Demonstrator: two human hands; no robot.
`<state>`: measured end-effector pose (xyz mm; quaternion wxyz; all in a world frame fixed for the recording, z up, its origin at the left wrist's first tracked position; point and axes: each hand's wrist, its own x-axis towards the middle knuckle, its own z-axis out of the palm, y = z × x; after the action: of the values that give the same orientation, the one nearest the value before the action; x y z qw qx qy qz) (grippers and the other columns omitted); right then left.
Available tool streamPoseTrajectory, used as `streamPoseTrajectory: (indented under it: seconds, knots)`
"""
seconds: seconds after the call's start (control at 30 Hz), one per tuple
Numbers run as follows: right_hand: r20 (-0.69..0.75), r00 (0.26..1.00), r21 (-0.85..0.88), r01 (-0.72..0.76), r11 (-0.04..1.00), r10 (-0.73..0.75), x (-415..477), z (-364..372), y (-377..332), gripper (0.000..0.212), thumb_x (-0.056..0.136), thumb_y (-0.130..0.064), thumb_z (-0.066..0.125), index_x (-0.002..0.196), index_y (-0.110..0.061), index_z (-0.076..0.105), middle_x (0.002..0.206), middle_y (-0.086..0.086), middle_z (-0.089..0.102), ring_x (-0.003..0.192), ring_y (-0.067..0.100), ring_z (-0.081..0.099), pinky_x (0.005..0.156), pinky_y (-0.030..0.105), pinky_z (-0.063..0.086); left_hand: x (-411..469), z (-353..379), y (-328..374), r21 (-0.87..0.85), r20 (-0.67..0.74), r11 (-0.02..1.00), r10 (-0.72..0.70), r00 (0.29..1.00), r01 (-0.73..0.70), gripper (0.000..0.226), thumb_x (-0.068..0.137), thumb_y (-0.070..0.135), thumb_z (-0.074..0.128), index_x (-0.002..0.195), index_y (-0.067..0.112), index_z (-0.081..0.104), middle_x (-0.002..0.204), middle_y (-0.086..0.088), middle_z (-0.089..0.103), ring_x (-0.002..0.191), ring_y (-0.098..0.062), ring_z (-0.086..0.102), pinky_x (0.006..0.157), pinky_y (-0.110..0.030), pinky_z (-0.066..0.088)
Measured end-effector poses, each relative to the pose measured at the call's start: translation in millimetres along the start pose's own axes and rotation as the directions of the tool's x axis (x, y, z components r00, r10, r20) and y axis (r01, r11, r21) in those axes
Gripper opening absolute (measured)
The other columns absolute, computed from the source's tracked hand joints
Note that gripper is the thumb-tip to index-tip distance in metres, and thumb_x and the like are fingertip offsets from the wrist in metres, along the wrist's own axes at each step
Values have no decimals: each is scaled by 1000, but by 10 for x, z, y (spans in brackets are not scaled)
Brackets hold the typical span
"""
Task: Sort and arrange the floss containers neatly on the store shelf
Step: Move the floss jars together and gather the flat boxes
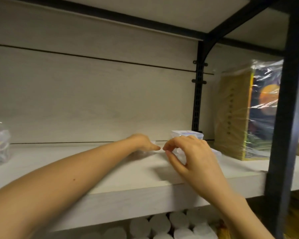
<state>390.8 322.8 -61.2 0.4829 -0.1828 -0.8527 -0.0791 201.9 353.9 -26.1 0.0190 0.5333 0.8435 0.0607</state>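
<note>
Here, right hand [193,152] has thumb and curled fingers pinching a clear floss container [179,155] on the shelf [76,163]; its long axis is too blurred to tell. Left hand [141,143], just beside, rests fingers-together on another clear container [145,152]; more containers [186,134] sit just behind right hand.

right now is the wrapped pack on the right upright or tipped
Upright. The wrapped pack stands on its base on the shelf, beside the black post, its tall sides near vertical.

Both forearms bare, no sleeves showing (a small dark mole marks the left one).
</note>
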Motion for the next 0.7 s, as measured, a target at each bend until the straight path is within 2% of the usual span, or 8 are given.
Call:
streamPoseTrajectory:
  seconds: [0.1,0.2,0.3,0.37,0.43,0.5,0.6,0.7]
  knots:
    - [20,1000,0,-22,1000,22,0,-8,44,10,79,-29,54,83,-30,64,80,-19,65,78,10,60,68,27,38,53,13,-50,-24,7,1000,7,1000,-7,35,87,46,51,81,13,57,87,-12,59,77,-28,55,51,-22,38]
    - [51,998,37,-49,998,47,-8,-10,87,14,80,-31,52,86,-30,64,83,-19,66,83,10,61,75,28,42,-107,-112,-182,-134,-42,990,25,999,-30,43,82,43,61,65,7,48,63,-8,49,55,-22,47,49,-26,37]
    - [44,996,153,-83,985,78,-6,-38,104,16,81,-32,51,91,-29,64,85,-21,64,87,6,61,81,33,47,-472,-257,-408,-125,-226,979,132,965,-163,46,76,48,67,95,6,61,93,-8,61,83,-26,57,69,-30,44]
    - [40,995,251,-103,962,97,-6,-63,76,23,80,-37,53,99,-29,63,92,-21,63,89,1,59,84,31,47,-844,-301,-558,-252,-371,932,157,915,-262,52,72,44,73,112,15,57,107,3,60,95,-15,57,77,-23,44]
    - [71,991,349,-130,928,112,-16,-111,27,38,78,-49,57,111,-32,58,105,-23,61,96,-2,57,86,18,45,-1252,-318,-658,-393,-448,846,166,879,-360,52,66,39,78,111,24,56,107,11,62,84,0,60,73,-14,45]
    - [154,984,451,-147,880,85,-15,-151,-72,53,74,-62,60,121,-38,51,116,-28,55,103,-7,54,86,8,41,-1620,-288,-771,-476,-492,778,151,857,-410,57,55,44,83,104,32,57,102,16,63,69,1,62,66,-10,49]
    - [268,962,563,-117,818,-46,-9,-153,-254,67,68,-63,63,129,-43,42,124,-34,49,107,-11,52,89,5,40,-1993,-176,-905,-477,-550,754,144,822,-451,69,39,57,79,102,39,56,101,14,66,83,-4,65,74,-12,50]
    - [302,935,621,-46,783,-185,-23,-92,-418,79,62,-61,67,133,-45,38,125,-33,50,109,-10,51,88,3,38,-2214,-47,-910,-440,-586,753,173,792,-490,72,39,61,78,104,41,54,108,24,64,101,1,61,84,-15,48]
